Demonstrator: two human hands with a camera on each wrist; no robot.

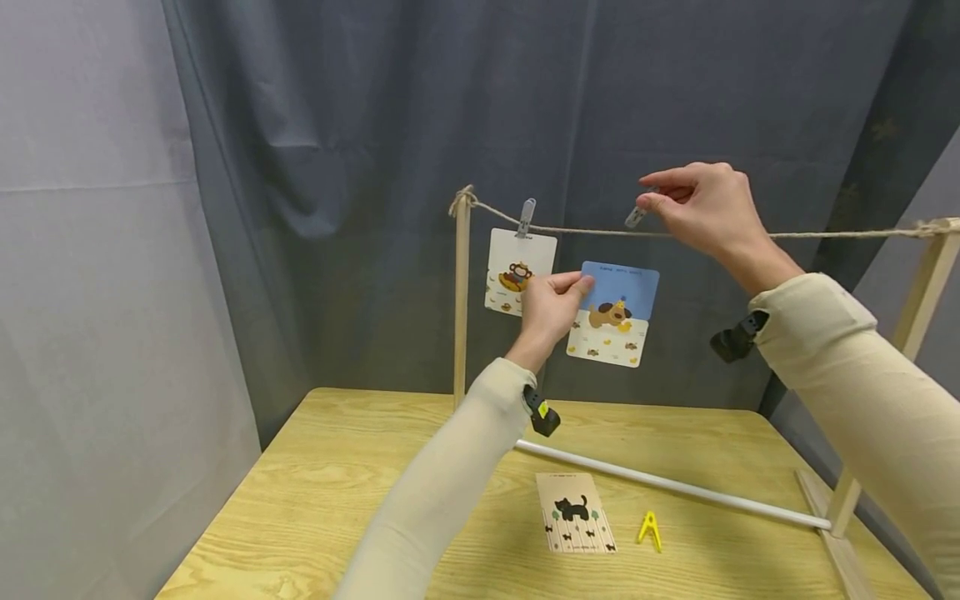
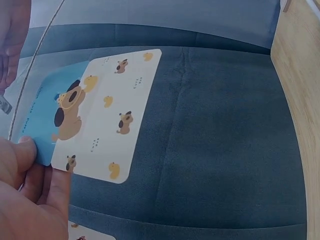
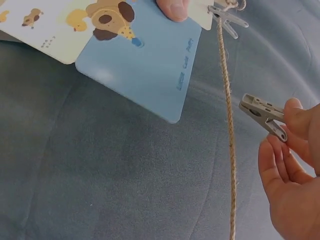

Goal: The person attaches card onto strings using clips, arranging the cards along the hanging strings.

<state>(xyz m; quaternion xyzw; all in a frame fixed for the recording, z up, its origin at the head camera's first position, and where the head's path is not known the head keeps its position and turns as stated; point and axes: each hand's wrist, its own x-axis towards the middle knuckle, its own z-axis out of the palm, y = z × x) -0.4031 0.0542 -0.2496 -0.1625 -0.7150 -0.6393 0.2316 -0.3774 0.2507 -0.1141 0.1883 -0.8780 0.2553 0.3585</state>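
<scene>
Step in hand, as judged: positioning the dog card for clipping to the rope. From left to right, the wooden left post (image 1: 461, 308) carries the knotted end of the rope (image 1: 592, 232). Next to it, a grey clothespin (image 1: 527, 217) fastens the monkey card (image 1: 536, 252) to the rope. The left hand (image 1: 551, 312) is closed in a pinch on the left edge of the dog card (image 1: 617, 342), thumb in front and fingers behind. The dog card is below the rope and apart from it, blue half uppermost. The right hand (image 1: 712, 204) pinches a second clothespin (image 3: 262, 116) between thumb and fingers, its clamping end near the rope; the other fingers are loosely bent. The wooden right post (image 1: 930, 283) supports the far end.

The next move probably calls for raising the blue edge to the rope, squeezing the second clothespin and seating it over both.

The wood-grain table (image 1: 300, 483) carries, left to right, the cat card (image 1: 574, 513), lying flat, and a yellow clothespin (image 1: 650, 530); a white rod (image 1: 675, 482) runs behind them to the right post. A pale grey curtain (image 1: 90, 250) flanks the left side; a dark curtain (image 1: 360, 208) forms the backdrop.
</scene>
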